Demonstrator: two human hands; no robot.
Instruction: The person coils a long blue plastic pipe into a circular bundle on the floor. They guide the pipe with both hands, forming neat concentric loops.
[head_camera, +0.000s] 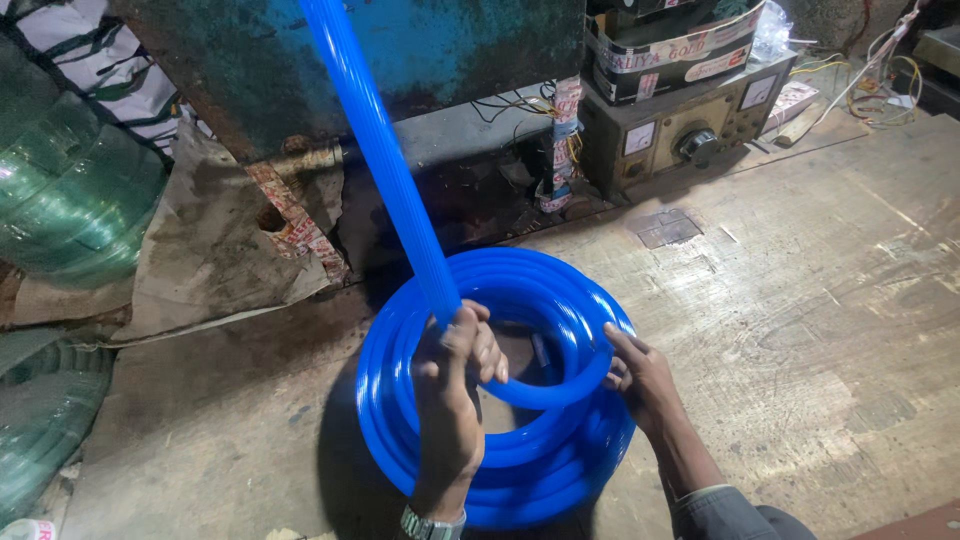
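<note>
Wooden floor (800, 300), worn and stained. Behind the work: a rusty teal machine body (420, 50), with a taped bundle of wires (565, 140) hanging beside it. To its right a grey meter box (690, 135) with dials and a black knob, a taped carton (680, 45) stacked on top. Loose wires at far right. At left, rolls of green hose (70, 190), one more lower down (40, 420), and a dirty sack (210, 250) spread under the machine.

Blue hose coil (500, 390) lies flat on the floor, centre frame, several turns stacked. One free length of hose (380, 160) rises steeply from the coil up past the machine and out of the top edge, crossing in front of the machine body.

Left hand (455, 370): fist closed around the rising hose just above the coil, wrist upright, watch (432, 524) on the wrist.

Right hand (640, 375): fingers curled over the coil's right rim, gripping the top turns, forearm coming in from lower right, grey sleeve (725, 510) at the cuff.
</note>
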